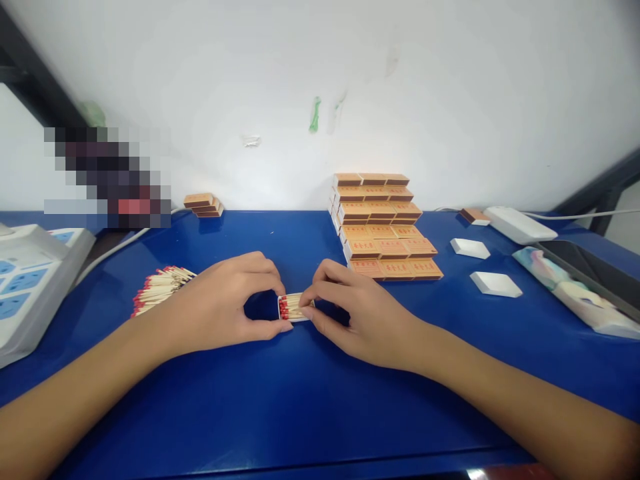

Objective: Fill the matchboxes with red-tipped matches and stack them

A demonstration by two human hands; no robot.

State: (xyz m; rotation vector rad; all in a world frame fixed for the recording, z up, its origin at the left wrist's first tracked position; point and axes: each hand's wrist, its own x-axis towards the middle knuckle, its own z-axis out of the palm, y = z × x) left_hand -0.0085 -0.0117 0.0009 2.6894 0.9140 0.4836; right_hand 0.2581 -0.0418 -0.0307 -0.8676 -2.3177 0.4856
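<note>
A small white matchbox tray [291,307] filled with red-tipped matches lies on the blue table [300,400] between my hands. My left hand [225,303] pinches its left end with thumb and fingers curled. At its right end, my right hand [355,313] grips it with fingers closed round it. A loose pile of red-tipped matches [160,287] lies to the left of my left hand. A stepped stack of orange matchboxes [383,227] stands just behind my right hand.
Two empty white trays [470,248] [496,285] lie to the right. A few matchboxes [203,203] sit at the back left, one [474,215] at back right. A power strip [30,280] is at left, a white adapter [520,225] and a patterned case [575,293] at right.
</note>
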